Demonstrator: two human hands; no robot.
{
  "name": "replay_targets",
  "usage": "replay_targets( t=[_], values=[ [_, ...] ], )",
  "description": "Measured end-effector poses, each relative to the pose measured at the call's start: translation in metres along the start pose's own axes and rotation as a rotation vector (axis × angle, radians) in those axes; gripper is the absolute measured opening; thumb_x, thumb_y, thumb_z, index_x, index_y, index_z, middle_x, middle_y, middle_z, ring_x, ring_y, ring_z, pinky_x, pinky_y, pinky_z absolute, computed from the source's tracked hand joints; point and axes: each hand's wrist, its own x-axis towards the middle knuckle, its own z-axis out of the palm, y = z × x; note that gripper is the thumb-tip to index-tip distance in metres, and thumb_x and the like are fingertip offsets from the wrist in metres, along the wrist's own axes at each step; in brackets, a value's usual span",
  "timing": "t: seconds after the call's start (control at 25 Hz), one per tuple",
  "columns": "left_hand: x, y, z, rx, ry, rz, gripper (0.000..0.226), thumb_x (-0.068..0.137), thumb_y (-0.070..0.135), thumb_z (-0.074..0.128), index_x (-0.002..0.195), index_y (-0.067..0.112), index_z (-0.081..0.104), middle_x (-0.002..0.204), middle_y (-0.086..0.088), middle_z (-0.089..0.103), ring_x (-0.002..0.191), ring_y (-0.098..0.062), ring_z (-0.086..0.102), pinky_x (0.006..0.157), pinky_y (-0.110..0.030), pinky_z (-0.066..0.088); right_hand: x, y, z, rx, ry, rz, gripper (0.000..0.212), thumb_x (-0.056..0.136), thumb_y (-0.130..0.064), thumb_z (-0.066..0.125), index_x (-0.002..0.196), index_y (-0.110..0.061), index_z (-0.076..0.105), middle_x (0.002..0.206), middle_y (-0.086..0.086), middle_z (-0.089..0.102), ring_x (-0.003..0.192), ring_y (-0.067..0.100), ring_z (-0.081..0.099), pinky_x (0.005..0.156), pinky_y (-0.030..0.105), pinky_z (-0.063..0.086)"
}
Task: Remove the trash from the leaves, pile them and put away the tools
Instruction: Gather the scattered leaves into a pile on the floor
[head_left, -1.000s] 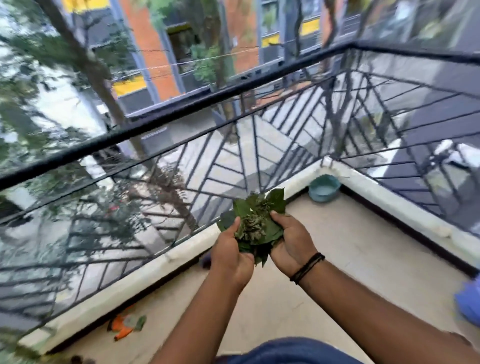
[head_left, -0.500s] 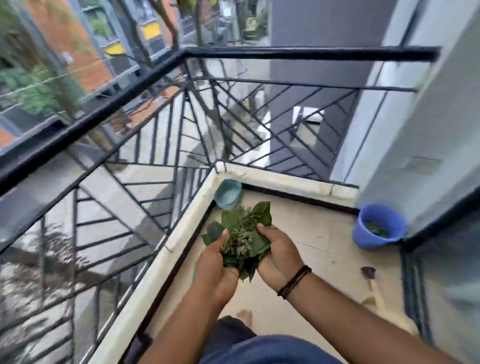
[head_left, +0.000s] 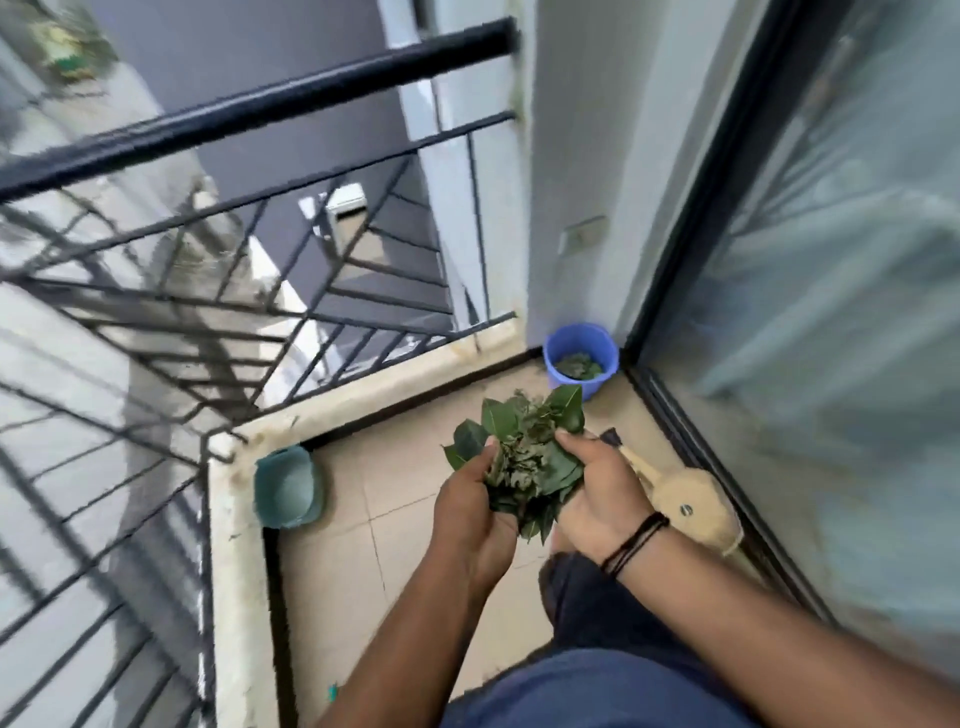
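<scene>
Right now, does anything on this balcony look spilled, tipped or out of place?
Nothing spilled. The leaves are held between left hand and right hand; the blue bucket stands upright. Only the wooden tool lies on the floor, not yet put away.

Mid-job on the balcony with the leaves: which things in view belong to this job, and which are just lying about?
Part of the job:
- bundle of green leaves, gripped between left hand and right hand
- blue plastic bucket with leaves inside
- tan wooden-handled tool on the floor

Just lying about:
- teal plastic tub in the corner
- black metal railing
</scene>
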Motion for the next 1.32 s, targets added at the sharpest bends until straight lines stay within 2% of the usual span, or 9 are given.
replay_targets(
  t=[0.24,0.48,0.6,0.76,0.84,0.92,1.12,1.24,1.32],
  values=[
    [0.157,0.002,0.119,0.332,-0.034,-0.175,0.025,0.103,0.010,0.050,0.112,-0.002,0.070,0.110,-0.020,0.074,0.087,-0.025,0.076,0.068,-0.034,0.063,0.132,-0.106,-0.014,0.184,0.196,-0.133,0.040,0.099,-0.004,0.041,0.135,0.005,0.055,0.130,0.030,0.061,0.124,0.047,0.056,0.110,0.058,0.040],
    [0.354,-0.021,0.172,0.598,-0.011,-0.281,0.035,0.089,0.006,0.067,0.123,-0.003,0.067,0.118,-0.022,0.071,0.108,-0.033,0.071,0.089,-0.042,0.059,0.315,-0.156,-0.062,0.232,0.420,-0.109,0.037,0.095,-0.002,0.045,0.129,0.003,0.060,0.126,0.030,0.063,0.120,0.049,0.059,0.107,0.062,0.042],
    [0.479,-0.044,0.163,0.634,0.069,-0.307,0.037,0.090,-0.002,0.063,0.126,-0.005,0.064,0.120,-0.024,0.070,0.097,-0.032,0.072,0.072,-0.039,0.062,0.425,-0.163,-0.093,0.214,0.539,-0.123,0.028,0.095,0.003,0.044,0.113,-0.001,0.065,0.114,0.027,0.066,0.101,0.043,0.065,0.097,0.054,0.050],
    [0.644,-0.079,0.139,0.655,0.148,-0.337,0.038,0.097,0.006,0.053,0.134,-0.001,0.060,0.127,-0.025,0.066,0.102,-0.035,0.070,0.060,-0.040,0.060,0.572,-0.164,-0.141,0.123,0.678,-0.077,0.022,0.096,0.002,0.045,0.090,-0.013,0.061,0.093,0.018,0.062,0.086,0.030,0.059,0.091,0.050,0.050],
    [0.709,-0.093,0.130,0.659,0.184,-0.332,0.036,0.104,0.014,0.048,0.135,0.001,0.059,0.127,-0.021,0.067,0.097,-0.033,0.070,0.052,-0.037,0.059,0.631,-0.160,-0.173,0.191,0.717,-0.061,0.018,0.097,-0.002,0.048,0.098,-0.010,0.064,0.100,0.021,0.065,0.091,0.033,0.062,0.086,0.048,0.051],
    [0.755,-0.100,0.129,0.642,0.189,-0.331,0.034,0.107,0.019,0.045,0.132,0.002,0.060,0.121,-0.017,0.070,0.090,-0.030,0.070,0.050,-0.036,0.058,0.671,-0.160,-0.192,0.224,0.730,-0.021,0.027,0.097,-0.010,0.051,0.119,-0.005,0.064,0.121,0.021,0.068,0.105,0.039,0.067,0.092,0.051,0.053],
    [0.804,-0.096,0.137,0.749,0.150,-0.361,0.031,0.106,0.039,0.049,0.097,0.012,0.062,0.092,-0.012,0.065,0.082,-0.024,0.063,0.075,-0.035,0.055,0.711,-0.177,-0.205,0.240,0.661,0.063,0.044,0.108,-0.026,0.038,0.150,-0.011,0.041,0.156,0.013,0.038,0.143,0.031,0.039,0.114,0.044,0.033],
    [0.805,-0.086,0.144,0.888,0.154,-0.396,0.034,0.104,0.044,0.050,0.090,0.013,0.057,0.083,-0.009,0.054,0.078,-0.023,0.056,0.074,-0.034,0.052,0.716,-0.184,-0.209,0.257,0.736,0.076,0.041,0.108,-0.024,0.038,0.147,-0.012,0.043,0.153,0.015,0.040,0.138,0.033,0.044,0.113,0.046,0.036],
    [0.804,-0.081,0.147,0.909,0.136,-0.424,0.036,0.104,0.046,0.049,0.098,0.012,0.057,0.097,-0.010,0.055,0.088,-0.026,0.058,0.080,-0.037,0.052,0.716,-0.185,-0.210,0.269,0.757,0.090,0.041,0.105,-0.026,0.046,0.144,-0.014,0.047,0.148,0.014,0.047,0.132,0.034,0.049,0.105,0.048,0.041]
  ],
)
